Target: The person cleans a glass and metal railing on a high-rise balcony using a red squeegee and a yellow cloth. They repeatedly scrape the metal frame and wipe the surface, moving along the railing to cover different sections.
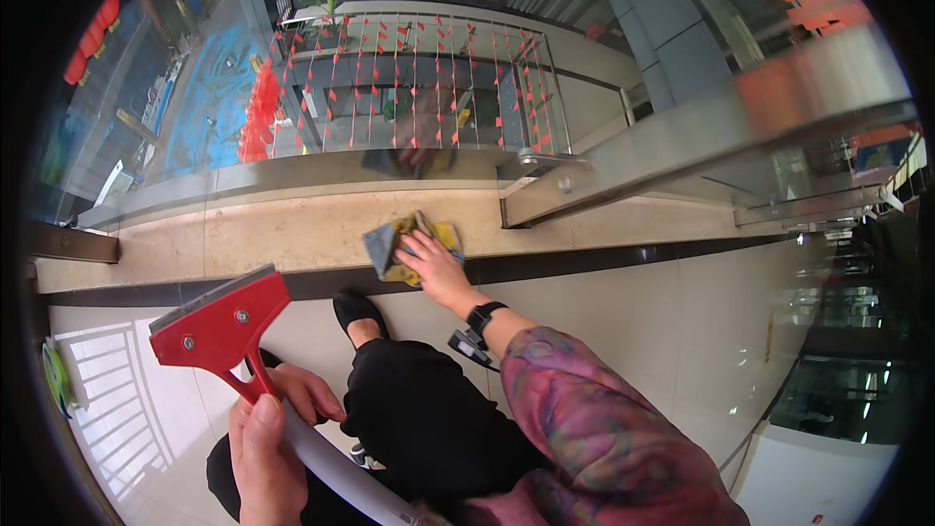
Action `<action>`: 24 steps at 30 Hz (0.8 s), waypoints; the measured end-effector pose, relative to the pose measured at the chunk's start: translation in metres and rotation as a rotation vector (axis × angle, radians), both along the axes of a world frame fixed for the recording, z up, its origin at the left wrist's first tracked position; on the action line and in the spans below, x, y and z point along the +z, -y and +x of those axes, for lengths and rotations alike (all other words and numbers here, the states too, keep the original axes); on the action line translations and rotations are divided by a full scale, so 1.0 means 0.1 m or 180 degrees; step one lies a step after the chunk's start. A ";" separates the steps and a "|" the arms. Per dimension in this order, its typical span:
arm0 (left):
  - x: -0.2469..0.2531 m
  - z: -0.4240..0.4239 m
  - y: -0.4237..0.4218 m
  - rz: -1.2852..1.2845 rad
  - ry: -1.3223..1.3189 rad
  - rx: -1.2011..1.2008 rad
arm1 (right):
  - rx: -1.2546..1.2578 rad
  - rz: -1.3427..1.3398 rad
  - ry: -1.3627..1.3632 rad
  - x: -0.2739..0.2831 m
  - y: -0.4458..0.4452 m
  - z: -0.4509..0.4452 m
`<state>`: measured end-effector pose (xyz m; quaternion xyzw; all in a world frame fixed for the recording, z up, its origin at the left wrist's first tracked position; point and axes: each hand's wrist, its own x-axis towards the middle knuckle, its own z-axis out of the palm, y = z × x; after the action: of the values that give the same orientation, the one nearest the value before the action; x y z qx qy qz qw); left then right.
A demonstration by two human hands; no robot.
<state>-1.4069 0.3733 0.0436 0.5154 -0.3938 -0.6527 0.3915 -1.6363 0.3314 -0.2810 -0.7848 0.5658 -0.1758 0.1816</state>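
My left hand (274, 424) is closed around the neck of a red-headed scraper (226, 329), at the lower left. The scraper's wide blade edge points up and to the left, and its grey handle runs down toward my lap. With fingers spread, my right hand (431, 263) presses on a crumpled yellow and grey-blue cloth (413, 241). That cloth lies on the beige stone ledge (292, 230) at the foot of the glass and overlaps its front edge. A dark band is on my right wrist, with a small device beside it.
Beyond the ledge stands a glass pane with a metal bottom rail (307, 168). A metal-framed door (657, 161) reaches over the ledge on the right. Strings of small red flags (438, 88) hang outside. A green object (57, 378) sits at the far left.
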 end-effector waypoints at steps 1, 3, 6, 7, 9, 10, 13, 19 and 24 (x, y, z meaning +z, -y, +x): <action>0.00 -0.08 -0.06 0.0016 -0.0029 0.0058 | -0.0171 -0.0071 -0.0160 -0.11 -0.14 -0.29; -0.01 -0.09 -0.22 0.0062 0.0021 0.0296 | -0.0474 -0.0127 -0.0275 -0.18 -0.38 -0.69; 0.05 -0.07 -0.52 -0.0130 0.0250 0.0295 | -0.1021 0.0113 -0.0430 -0.16 -0.68 -1.36; 0.09 -0.11 -0.62 -0.0188 0.0338 0.0280 | -0.1219 0.0096 -0.0550 -0.18 -0.80 -1.67; 0.13 -0.27 -0.79 -0.0281 0.0286 0.0174 | -0.2773 0.1118 0.0164 -0.22 -1.11 -2.55; 0.14 -0.32 -0.90 -0.0306 0.0265 0.0182 | -0.3050 0.1272 0.0886 -0.18 -1.32 -2.90; 0.13 -0.32 -1.21 -0.0444 0.0436 0.0185 | -0.3471 0.1236 0.3803 0.06 -1.72 -2.99; 0.35 -0.71 -1.66 -0.0619 0.0105 -0.0043 | -0.2487 0.1424 0.5862 0.85 -2.47 -2.72; 0.53 -1.24 -1.92 -0.0877 -0.0012 -0.0620 | -0.1870 0.0671 0.6744 1.20 -2.94 -2.64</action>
<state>-1.5314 0.5656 0.0967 0.4149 -0.5269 -0.6284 0.3941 -1.9003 0.6258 -0.1608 -0.0524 0.3003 -0.7464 0.5916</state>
